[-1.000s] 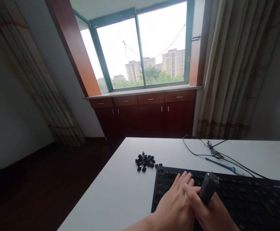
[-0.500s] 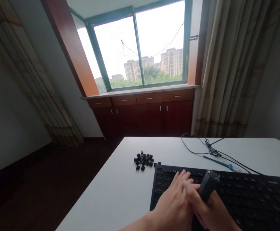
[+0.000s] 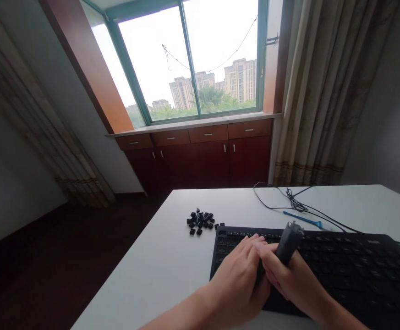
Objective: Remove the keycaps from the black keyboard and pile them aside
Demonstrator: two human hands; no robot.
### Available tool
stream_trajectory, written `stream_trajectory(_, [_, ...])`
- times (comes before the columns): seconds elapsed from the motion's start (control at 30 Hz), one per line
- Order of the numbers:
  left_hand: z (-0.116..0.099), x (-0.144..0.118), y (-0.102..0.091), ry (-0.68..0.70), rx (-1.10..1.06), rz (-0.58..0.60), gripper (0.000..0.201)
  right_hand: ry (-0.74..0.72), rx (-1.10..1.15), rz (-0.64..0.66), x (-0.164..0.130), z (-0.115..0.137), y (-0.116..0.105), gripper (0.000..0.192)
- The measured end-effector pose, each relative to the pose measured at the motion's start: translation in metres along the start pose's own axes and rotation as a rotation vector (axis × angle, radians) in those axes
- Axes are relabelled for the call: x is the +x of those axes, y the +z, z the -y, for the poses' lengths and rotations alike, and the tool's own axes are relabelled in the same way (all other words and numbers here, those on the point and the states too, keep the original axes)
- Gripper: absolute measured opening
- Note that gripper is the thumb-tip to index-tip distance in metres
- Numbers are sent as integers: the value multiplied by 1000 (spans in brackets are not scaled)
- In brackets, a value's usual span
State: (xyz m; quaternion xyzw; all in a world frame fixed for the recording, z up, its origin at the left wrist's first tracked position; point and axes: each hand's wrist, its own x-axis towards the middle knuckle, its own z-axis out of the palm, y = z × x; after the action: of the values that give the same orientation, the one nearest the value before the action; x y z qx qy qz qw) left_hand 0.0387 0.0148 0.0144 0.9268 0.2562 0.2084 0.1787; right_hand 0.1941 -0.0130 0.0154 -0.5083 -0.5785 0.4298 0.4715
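Observation:
My right hand (image 3: 285, 275) is closed round a dark grey cylindrical tool (image 3: 290, 243) with a metallic upper end. The tool tilts upward, and its lower end is hidden by the hands. My left hand (image 3: 236, 277) is cupped over the left part of a black keyboard (image 3: 344, 266), its fingers stretched out close together. Its fingertips lie against my right hand's thumb side. What is under the left palm is hidden. Several loose black keycaps (image 3: 200, 221) lie in a pile past the keyboard's upper left corner.
The keyboard rests on a white table (image 3: 151, 270), whose left edge slopes toward me. Behind it lie a blue thin-handled tool (image 3: 303, 218) and a tangled black cable (image 3: 298, 204). Dark red cabinets (image 3: 193, 165) stand beyond, under a window.
The view has shifted slightly, so the table sits higher in the picture. My left hand has become more cupped, its thumb side now showing. The right hand keeps the grey tool.

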Motion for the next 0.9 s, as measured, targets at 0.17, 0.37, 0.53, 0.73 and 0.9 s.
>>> stream_trajectory(0.17, [4,-4,-12,-14,-59,24,63,74,-105,20,2,4,-8,53])
stream_trajectory(0.37, [7,-8,-22,35,-55,91,71,94,-140,83,-1,10,-9,53])
stream_trajectory(0.53, [6,-7,-22,17,-47,119,69,162,-169,92,1,11,-12,53])
stream_trajectory(0.73, [6,-7,-22,28,-23,137,69,191,-169,142,1,13,-10,54])
stream_trajectory(0.9, [5,-6,-24,50,-53,122,72,164,-73,165,2,14,-4,54])
